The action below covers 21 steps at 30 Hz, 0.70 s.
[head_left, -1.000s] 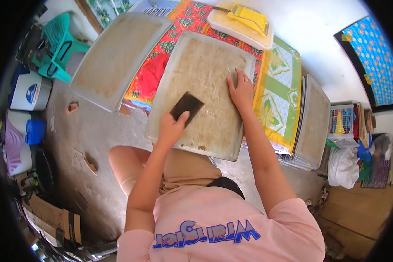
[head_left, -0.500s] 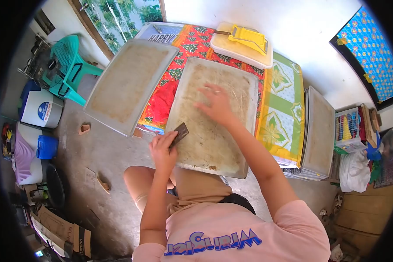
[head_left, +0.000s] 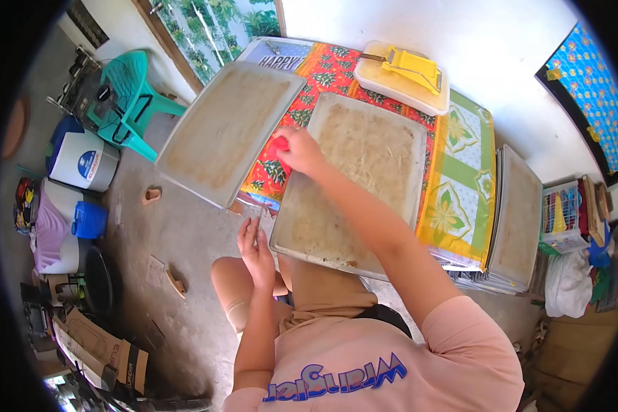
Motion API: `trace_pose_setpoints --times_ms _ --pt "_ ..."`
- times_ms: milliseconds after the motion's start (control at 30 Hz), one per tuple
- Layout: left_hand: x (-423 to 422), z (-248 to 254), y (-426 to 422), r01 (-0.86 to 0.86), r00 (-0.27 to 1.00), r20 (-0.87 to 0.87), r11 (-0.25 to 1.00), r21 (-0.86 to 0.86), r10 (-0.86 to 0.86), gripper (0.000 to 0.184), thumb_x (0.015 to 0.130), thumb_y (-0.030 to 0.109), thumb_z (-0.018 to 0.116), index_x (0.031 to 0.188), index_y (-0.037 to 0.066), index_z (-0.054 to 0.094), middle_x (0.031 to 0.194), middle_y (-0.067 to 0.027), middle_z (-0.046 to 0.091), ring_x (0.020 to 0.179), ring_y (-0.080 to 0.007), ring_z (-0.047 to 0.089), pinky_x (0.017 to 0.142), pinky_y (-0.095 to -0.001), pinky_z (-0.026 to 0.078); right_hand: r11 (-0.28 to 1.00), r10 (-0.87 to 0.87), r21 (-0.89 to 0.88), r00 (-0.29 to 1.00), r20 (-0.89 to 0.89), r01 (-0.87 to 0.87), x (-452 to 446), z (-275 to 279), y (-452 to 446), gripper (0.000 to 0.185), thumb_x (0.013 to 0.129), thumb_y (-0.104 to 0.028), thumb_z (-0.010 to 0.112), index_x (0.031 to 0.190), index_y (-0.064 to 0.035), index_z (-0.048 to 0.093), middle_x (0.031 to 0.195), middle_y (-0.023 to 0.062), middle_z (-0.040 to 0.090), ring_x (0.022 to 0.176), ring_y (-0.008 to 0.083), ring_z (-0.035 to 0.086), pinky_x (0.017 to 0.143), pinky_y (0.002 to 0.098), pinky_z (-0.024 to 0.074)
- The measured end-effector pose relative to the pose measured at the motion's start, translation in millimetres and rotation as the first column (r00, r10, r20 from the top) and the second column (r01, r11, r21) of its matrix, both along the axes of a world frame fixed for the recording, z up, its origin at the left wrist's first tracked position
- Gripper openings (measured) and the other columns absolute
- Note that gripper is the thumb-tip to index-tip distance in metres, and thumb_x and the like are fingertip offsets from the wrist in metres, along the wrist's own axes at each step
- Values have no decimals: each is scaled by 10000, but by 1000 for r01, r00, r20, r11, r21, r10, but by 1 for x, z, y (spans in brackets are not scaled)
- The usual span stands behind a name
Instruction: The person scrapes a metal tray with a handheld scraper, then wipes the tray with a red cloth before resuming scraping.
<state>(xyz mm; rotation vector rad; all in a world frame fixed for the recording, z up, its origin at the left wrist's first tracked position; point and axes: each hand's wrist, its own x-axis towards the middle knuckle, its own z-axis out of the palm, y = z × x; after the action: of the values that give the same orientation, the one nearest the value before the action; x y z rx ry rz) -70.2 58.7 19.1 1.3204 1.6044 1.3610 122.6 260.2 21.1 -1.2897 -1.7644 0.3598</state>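
Note:
My right hand (head_left: 301,150) is closed on a bunched red cloth (head_left: 279,147), beside the left edge of a worn, stained metal tray (head_left: 384,147). Part of that tray is hidden under my right forearm. My left hand (head_left: 255,253) hovers off the tray's near left corner, its fingers stretched and slightly apart, with nothing visible in it. The dark flat scraper it held earlier does not show now. A second stained tray (head_left: 230,130) lies to the left, jutting past the table edge.
At the back of the table stands a white tub (head_left: 402,86) with a yellow frame-like tool (head_left: 413,67) on top. Stacked trays (head_left: 516,220) stand at the right. A green chair (head_left: 139,103) holds a fan at the left.
My right hand has moved left from above the tray and taken hold of the red cloth. My left hand has drawn back from the tray, and the scraper is out of sight.

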Motion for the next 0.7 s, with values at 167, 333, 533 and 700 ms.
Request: trace_pose_setpoints --times_ms 167,333,533,700 --pt "1 -46 10 95 960 268 994 -47 -79 321 1047 229 530 1234 -19 612 1323 -137 509 1222 -256 492 1037 -376 389 987 -128 -21 718 -684 156 6 -4 -13 215 882 -47 726 1047 -62 590 895 43 657 790 141 627 723 286 527" --pt "7 -45 7 12 1000 -18 996 -88 -14 342 1047 285 525 1234 10 606 1241 -116 480 1091 -223 514 877 -343 440 987 -122 -49 512 -850 153 -5 18 -17 197 925 -49 697 1062 -69 557 907 0 626 812 72 590 723 239 506" --pt "-6 -14 4 27 962 258 902 -432 95 405 1059 301 494 1385 62 519 1177 -114 516 852 -161 628 587 -297 580 980 -3 100 523 -852 170 -13 99 -33 213 920 -58 703 1073 -57 555 926 17 600 863 85 567 780 262 496" --pt "-11 -20 3 196 829 559 919 -342 32 401 1070 317 468 1384 67 471 1124 -88 608 700 -158 684 547 -297 597 952 76 239 611 -788 191 0 134 -44 283 912 -112 722 1140 -38 572 1010 67 633 917 151 618 819 285 504"
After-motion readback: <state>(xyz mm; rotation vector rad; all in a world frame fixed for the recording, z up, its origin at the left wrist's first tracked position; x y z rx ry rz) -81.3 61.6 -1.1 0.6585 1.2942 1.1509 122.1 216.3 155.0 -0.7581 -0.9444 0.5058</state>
